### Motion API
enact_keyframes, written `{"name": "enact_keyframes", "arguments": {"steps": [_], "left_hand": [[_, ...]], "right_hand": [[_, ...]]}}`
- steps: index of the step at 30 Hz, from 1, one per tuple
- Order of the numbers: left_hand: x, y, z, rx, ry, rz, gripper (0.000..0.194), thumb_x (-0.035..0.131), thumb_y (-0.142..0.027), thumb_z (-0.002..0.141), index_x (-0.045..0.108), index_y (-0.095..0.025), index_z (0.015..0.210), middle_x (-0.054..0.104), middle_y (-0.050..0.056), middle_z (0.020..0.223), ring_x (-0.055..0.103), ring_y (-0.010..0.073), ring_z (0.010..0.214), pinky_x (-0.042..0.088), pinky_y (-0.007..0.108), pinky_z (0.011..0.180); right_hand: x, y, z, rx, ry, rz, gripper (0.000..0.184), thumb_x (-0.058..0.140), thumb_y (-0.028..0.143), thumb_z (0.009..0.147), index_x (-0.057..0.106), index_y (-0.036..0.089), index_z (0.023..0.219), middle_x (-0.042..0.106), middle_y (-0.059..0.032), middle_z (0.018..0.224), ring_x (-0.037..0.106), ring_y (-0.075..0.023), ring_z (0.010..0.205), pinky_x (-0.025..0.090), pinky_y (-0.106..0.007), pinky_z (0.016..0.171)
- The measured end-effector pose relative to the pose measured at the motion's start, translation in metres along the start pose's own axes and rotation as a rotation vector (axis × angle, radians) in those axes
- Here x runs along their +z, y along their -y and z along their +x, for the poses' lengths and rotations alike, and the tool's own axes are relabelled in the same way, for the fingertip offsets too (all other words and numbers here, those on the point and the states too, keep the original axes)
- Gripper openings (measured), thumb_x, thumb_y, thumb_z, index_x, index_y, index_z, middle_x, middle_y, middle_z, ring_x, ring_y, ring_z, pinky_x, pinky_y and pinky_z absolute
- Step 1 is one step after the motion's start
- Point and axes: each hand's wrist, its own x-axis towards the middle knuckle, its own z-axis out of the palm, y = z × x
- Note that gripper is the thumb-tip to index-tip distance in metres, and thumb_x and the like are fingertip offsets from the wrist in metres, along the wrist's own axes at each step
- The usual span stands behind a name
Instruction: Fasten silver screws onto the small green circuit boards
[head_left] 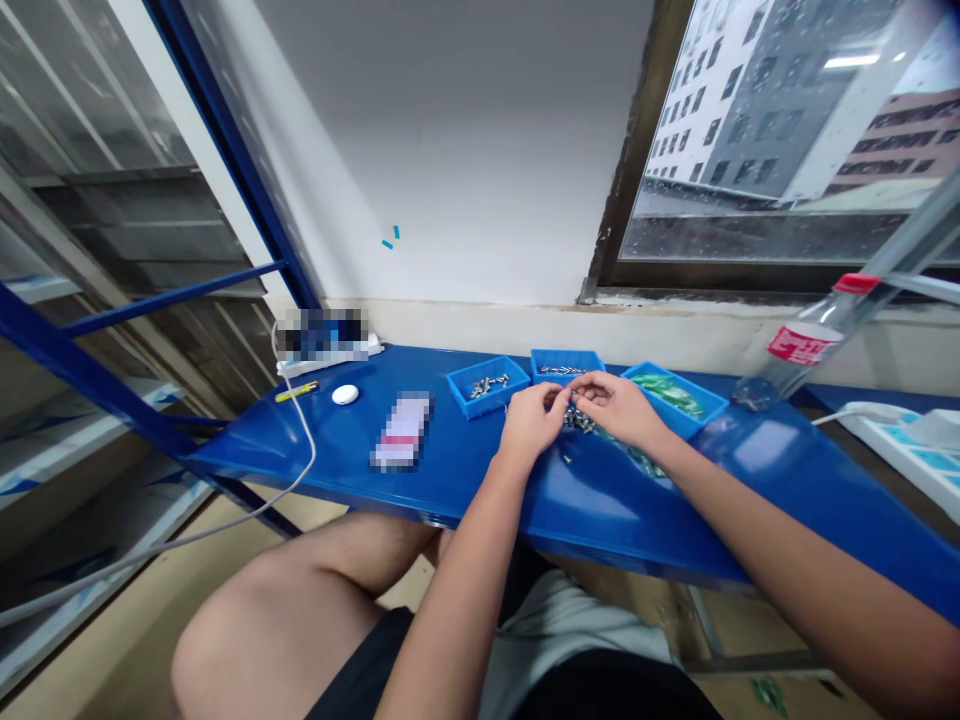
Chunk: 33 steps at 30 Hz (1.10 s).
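My left hand [531,420] and my right hand [616,405] meet over a small heap of metal screws [579,422] on the blue table [465,480]. Both hands have their fingers pinched together around small metal parts, too tiny to name. Just behind the hands stand three blue trays: the left tray [487,385] holds metal screws, the middle tray [566,365] holds more metal parts, the right tray [673,397] holds green pieces. A few green pieces [646,463] lie loose under my right wrist.
A clear plastic bottle [806,345] with a red cap leans at the right. A white round object [345,394], a yellow pen [295,392] and a white cable [304,420] lie at the left. Blue shelving [90,380] stands left; my bare knee [300,610] sits under the table's edge.
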Motion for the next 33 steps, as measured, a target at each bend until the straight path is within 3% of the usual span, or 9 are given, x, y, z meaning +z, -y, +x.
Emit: {"name": "enact_keyframes", "arguments": {"steps": [4,9,16,24,28,33], "left_hand": [[-0.004,-0.003,-0.001,-0.015,0.084,-0.002,0.032,0.056,-0.04,0.101,0.081,-0.021,0.108,0.082,0.005,0.102,0.076,0.0203,0.092,0.058,0.028,0.088],[-0.002,0.003,0.001,-0.05,0.044,-0.019,0.024,0.063,-0.024,0.095,0.08,-0.021,0.112,0.082,0.004,0.107,0.077,0.0196,0.098,0.058,0.027,0.092],[0.004,0.01,0.002,-0.053,0.035,-0.045,0.024,0.066,-0.011,0.088,0.079,-0.019,0.106,0.082,0.005,0.103,0.078,0.0181,0.095,0.061,0.031,0.096],[0.006,0.011,0.002,-0.031,0.026,-0.037,0.029,0.063,-0.013,0.09,0.073,-0.019,0.117,0.081,0.004,0.099,0.077,0.0176,0.091,0.061,0.031,0.091],[0.005,0.008,0.0,0.071,0.048,0.077,0.025,0.065,-0.026,0.094,0.074,-0.018,0.116,0.078,0.008,0.113,0.073,0.0221,0.106,0.056,0.036,0.102],[0.005,0.011,-0.004,0.146,0.207,0.289,0.033,0.072,-0.036,0.089,0.077,-0.021,0.118,0.069,0.011,0.133,0.064,0.0302,0.12,0.05,0.046,0.11]], "right_hand": [[-0.002,0.005,-0.001,-0.006,-0.009,-0.006,0.022,0.069,0.031,0.082,0.071,0.02,0.102,0.075,-0.0057,0.09,0.071,-0.0203,0.078,0.06,-0.032,0.07],[-0.004,0.012,-0.003,-0.111,0.014,-0.098,0.021,0.069,0.037,0.087,0.074,0.022,0.101,0.077,-0.0076,0.102,0.074,-0.0235,0.088,0.063,-0.038,0.082],[-0.001,0.005,-0.003,0.038,0.001,-0.014,0.028,0.076,0.046,0.084,0.071,0.022,0.097,0.077,-0.0072,0.09,0.073,-0.0226,0.08,0.064,-0.038,0.077],[0.0,0.002,-0.001,-0.042,0.029,-0.034,0.028,0.071,0.034,0.084,0.072,0.022,0.109,0.071,-0.0056,0.092,0.067,-0.0191,0.079,0.06,-0.032,0.07],[-0.011,0.009,0.002,-0.127,-0.113,-0.169,0.021,0.067,0.031,0.085,0.075,0.022,0.102,0.071,-0.007,0.095,0.067,-0.0209,0.079,0.058,-0.035,0.073],[-0.03,0.01,0.009,-0.084,-0.386,-0.099,0.031,0.069,0.045,0.089,0.074,0.02,0.106,0.074,-0.0097,0.099,0.07,-0.0235,0.085,0.059,-0.035,0.074]]}}
